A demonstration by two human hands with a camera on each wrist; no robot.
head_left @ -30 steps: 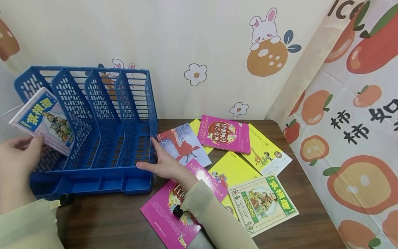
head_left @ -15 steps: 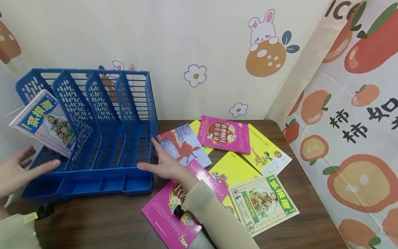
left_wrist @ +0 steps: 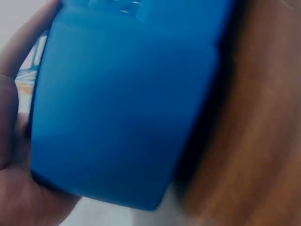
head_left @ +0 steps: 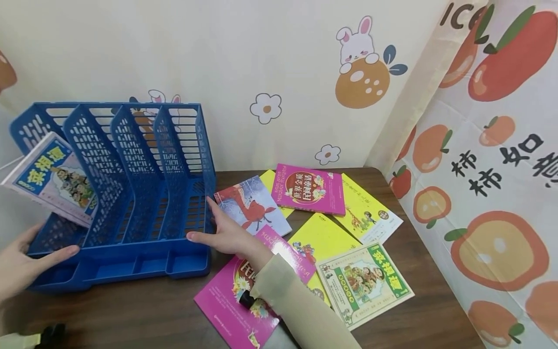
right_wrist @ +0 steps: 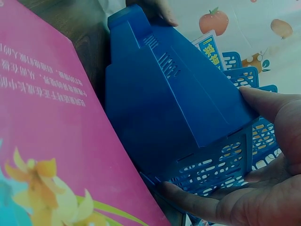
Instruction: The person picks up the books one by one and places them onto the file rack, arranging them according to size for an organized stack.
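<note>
A blue plastic file rack point(head_left: 126, 254) with upright slotted dividers and a row of small front trays stands at the left of the table. One book point(head_left: 61, 182) with a green-and-yellow title leans tilted in its leftmost slot. My left hand point(head_left: 22, 264) grips the rack's left end, thumb over the front edge; in the left wrist view, that hand point(left_wrist: 28, 195) lies along the blue end wall. At the opposite end, my right hand point(head_left: 233, 235) holds the rack's side, thumb on the front ledge. The right wrist view shows fingers point(right_wrist: 202, 202) along the slotted side wall.
Right of the rack, several books overlap on the brown table point(head_left: 152, 315). Among them are a deer-cover book point(head_left: 253, 206), a pink book point(head_left: 307, 189), a yellow book point(head_left: 322, 235) and a cream book point(head_left: 366, 283). A printed curtain point(head_left: 287, 58) hangs behind.
My left hand has let go of the book and moved down to the rack's left front end. The book stays leaning in the slot. My right hand keeps its place on the rack.
</note>
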